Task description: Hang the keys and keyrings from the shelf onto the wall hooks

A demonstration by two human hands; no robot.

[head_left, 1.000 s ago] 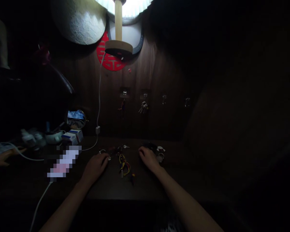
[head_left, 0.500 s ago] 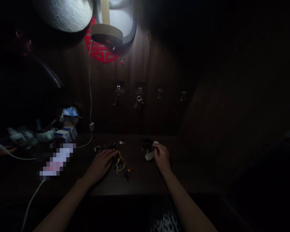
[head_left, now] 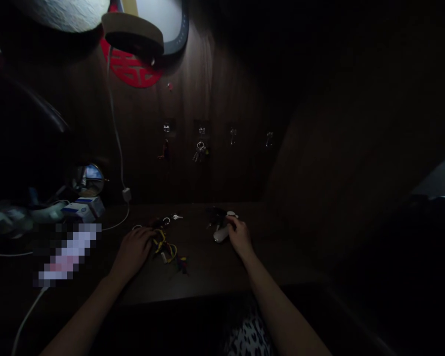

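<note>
My left hand (head_left: pixel 132 252) rests cupped on the dark desk (head_left: pixel 207 277), just left of a tangle of yellow cord (head_left: pixel 162 246) and beside a small metal key ring (head_left: pixel 166 220). Whether its fingers cover anything is hidden. A loose key (head_left: pixel 176 216) lies beyond the ring. My right hand (head_left: pixel 239 235) has its fingers over a white oval fob (head_left: pixel 218 236), beside a dark bunch of keys (head_left: pixel 217 214). A small multicoloured tassel (head_left: pixel 182 265) lies below the yellow cord.
Metal wall hooks (head_left: pixel 233 136) run along the wood panel, one holding a bunch of keys (head_left: pixel 199 152). At left stand a white box (head_left: pixel 83 210), a round mirror (head_left: pixel 89 179), a pixelated object (head_left: pixel 68 254) and a white cable (head_left: pixel 118 133). A lamp base (head_left: pixel 132 33) hangs above.
The whole view has drifted, so everything sits further left and higher. My right hand has closed over the white fob, and my left hand now lies close against the yellow cord.
</note>
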